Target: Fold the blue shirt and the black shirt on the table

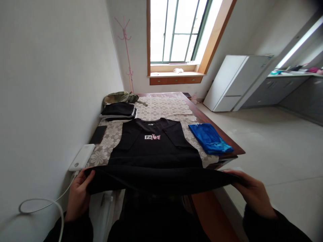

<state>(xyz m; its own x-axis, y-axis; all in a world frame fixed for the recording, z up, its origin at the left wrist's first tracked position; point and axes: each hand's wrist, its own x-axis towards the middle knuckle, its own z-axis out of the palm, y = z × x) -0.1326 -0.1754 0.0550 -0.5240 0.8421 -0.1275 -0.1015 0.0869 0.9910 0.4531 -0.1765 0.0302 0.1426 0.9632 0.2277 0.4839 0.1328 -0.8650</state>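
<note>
A black T-shirt (153, 151) with a small printed chest graphic lies on the table, its neckline facing the window and its sleeves laid inward over the body. Its hem is lifted off the near table edge and stretched between my two hands. My left hand (80, 190) pinches the hem's left corner, thumb on top. At the right corner, my right hand (253, 190) grips the same hem, its fingers partly hidden by the cloth. To the right of the shirt lies a folded blue garment (210, 138).
Folded dark clothes (118, 110) and a camouflage-coloured bag (117, 97) sit at the back left. Along the left wall are a dark phone-like slab (98, 134) and a white power strip (82, 157) with a looping cable (40, 200). A patterned cloth (164, 104) covers the table (236, 151).
</note>
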